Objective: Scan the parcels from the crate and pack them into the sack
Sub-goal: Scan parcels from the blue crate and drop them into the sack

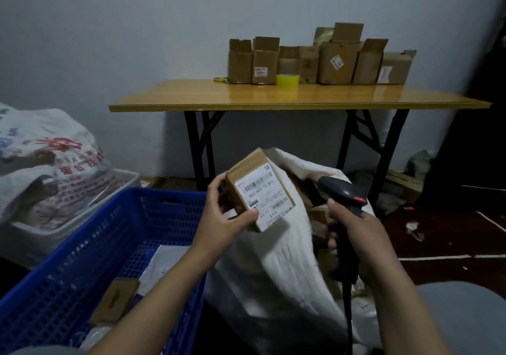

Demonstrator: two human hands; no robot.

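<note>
At centre frame the left hand (222, 217) grips a labelled parcel (258, 190) above the sack (276, 267) while the right hand (353, 231) clutches the scanner (343, 193) (scanning step, apparently); next, aim at the barcode.

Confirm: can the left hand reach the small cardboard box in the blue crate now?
Likely not yet: left hand grips the labelled parcel. Path looks free though: blue crate is open-topped, small cardboard box lies uncovered.
</note>
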